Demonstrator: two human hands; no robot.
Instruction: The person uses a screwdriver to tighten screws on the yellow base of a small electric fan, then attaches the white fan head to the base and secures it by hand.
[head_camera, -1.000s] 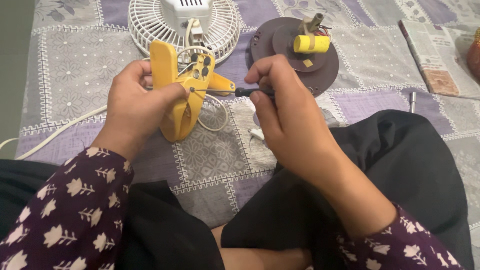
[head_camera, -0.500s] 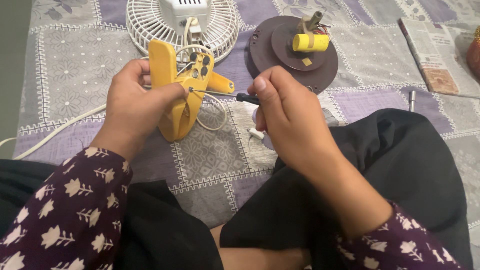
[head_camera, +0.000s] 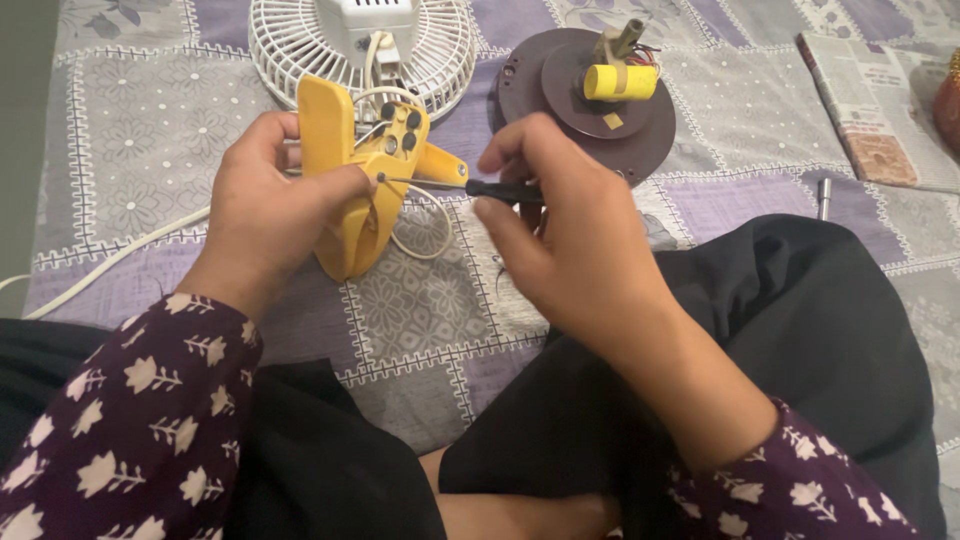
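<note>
**Screwdriver tip set against the yellow fan housing**

One yellow plastic housing (head_camera: 355, 190) stands tilted above the patchwork bed cover (head_camera: 420, 310), gripped by the left hand (head_camera: 270, 215), whose fingers wrap around its middle with the thumb across the front. Four dark round buttons sit on its upper face. One slim screwdriver (head_camera: 470, 187) lies nearly level, its metal tip touching the housing just below the buttons; its black handle is pinched in the fingers of the right hand (head_camera: 560, 235), thumb beneath and forefinger curled over the top. One white cable (head_camera: 120, 255) runs from the housing off to the left edge, and a loop of it hangs beside the housing. Behind the housing lies one white fan grille (head_camera: 300, 45). Right of it rests one round brown base plate (head_camera: 585, 100) carrying one yellow cylinder (head_camera: 620, 82). Farther right are one folded newspaper (head_camera: 870, 100) and one small metal rod (head_camera: 824, 198), well apart from both hands.
</note>
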